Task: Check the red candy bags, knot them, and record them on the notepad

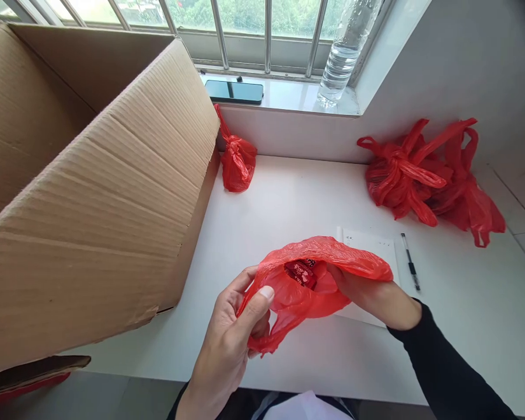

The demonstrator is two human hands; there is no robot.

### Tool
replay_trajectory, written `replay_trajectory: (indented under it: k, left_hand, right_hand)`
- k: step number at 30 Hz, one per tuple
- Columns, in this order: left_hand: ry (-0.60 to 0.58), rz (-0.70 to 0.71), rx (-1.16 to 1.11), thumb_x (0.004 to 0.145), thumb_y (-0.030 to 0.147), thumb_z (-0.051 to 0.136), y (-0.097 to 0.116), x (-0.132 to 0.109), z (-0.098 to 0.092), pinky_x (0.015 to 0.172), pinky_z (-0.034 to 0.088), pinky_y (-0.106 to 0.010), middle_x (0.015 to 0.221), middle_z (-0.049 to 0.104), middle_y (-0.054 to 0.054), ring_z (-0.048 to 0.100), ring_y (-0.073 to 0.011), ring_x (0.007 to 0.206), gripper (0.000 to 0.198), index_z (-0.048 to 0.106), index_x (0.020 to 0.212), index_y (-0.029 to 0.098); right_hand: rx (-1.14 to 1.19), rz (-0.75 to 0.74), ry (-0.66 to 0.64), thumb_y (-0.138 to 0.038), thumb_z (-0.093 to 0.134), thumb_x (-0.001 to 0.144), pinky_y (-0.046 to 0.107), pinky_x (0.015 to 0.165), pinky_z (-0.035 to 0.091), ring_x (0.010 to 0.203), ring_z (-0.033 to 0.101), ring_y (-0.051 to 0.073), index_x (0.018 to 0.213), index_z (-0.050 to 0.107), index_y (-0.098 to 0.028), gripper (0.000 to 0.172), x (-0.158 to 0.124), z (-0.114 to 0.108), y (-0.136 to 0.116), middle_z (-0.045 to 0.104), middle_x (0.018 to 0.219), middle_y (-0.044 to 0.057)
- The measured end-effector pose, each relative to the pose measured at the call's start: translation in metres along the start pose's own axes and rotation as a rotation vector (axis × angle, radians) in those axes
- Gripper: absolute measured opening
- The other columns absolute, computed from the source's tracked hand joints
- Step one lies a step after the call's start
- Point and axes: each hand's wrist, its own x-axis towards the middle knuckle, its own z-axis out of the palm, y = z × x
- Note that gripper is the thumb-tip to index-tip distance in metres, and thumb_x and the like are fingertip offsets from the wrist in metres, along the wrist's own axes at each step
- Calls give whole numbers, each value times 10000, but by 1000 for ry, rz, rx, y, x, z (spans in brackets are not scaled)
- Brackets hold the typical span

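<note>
A thin red plastic bag (289, 332) is held up above the white table, its mouth facing me. My left hand (236, 326) pinches the bag's left edge, thumb on the near side and fingers behind. My right hand (363, 291) reaches inside the bag from the right; its fingers are hidden by the plastic, so whether they grip anything does not show. Deep in the bag lies a dark red shiny wrapped packet (301, 273) with white print, left of the right hand's fingers.
A large open cardboard box (126, 192) fills the left side. One tied red bag (238, 166) sits beside it; more tied red bags (405, 172) lie at the back right. A paper sheet (371, 242), pen (410, 262), phone (234, 91) and water bottle (341, 64) are also around.
</note>
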Motion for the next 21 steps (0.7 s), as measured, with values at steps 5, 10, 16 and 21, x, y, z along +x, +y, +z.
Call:
replay_trajectory:
  k: [5,10,16,21]
  left_hand:
    - [127,71,16,946,400,660,3,0,-1,412,312,-164,512,346,129,249,-81,457,307,432,1126,300]
    - [118,225,-42,944,313,658,13,-8,-1,512,460,-177,671,478,68,432,-97,580,221,542,1132,324]
    - [3,338,95,959,287,618,14,-11,-5,676,554,-232,892,596,-2,565,-135,767,209,660,1159,334]
    - [195,534,439,969,251,654,3,-3,-9,765,546,-213,962,605,-3,593,-136,872,301,653,1244,372]
  right_hand:
    - [154,-147,-100,-64,284,1018,372,828,676,1149,726,229,1480,503,-383,603,-1,-53,-9,678,1381,-13]
    - [129,260,240,-322,621,977,314,642,627,1017,706,235,1544,408,-341,606,14,-83,-26,674,1294,66]
    - [36,329,352,-441,716,907,514,971,514,1120,563,299,1463,520,-321,601,23,-70,-6,597,1301,101]
    - [87,192,283,-415,739,896,481,1011,482,1177,544,295,1482,492,-280,651,29,-64,-6,582,1323,108]
